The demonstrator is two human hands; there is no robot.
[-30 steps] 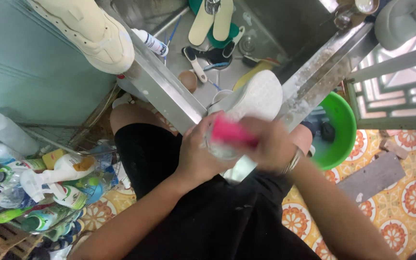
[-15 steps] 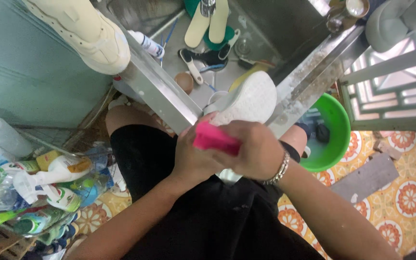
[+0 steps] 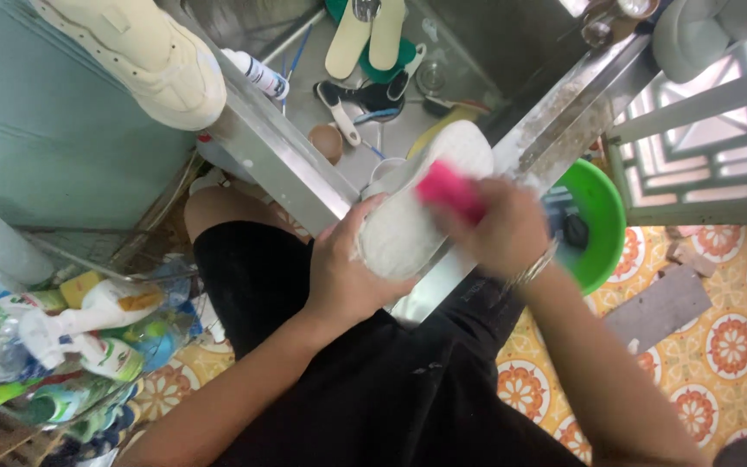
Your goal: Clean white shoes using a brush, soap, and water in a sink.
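Observation:
A white shoe lies sole up across the corner of a steel sink. My left hand grips its near end. My right hand, blurred and with a bracelet at the wrist, holds a pink brush against the middle of the sole. The sole looks wet and soapy.
A second cream shoe rests on the sink's left rim. Inside the sink lie two insoles, a black-and-white brush and a tube. A green basin sits on the patterned floor at the right. Spray bottles crowd a rack at the left.
My right hand has slid the pink brush from the near end of the sole up toward its middle. The near part of the sole now shows by my left hand.

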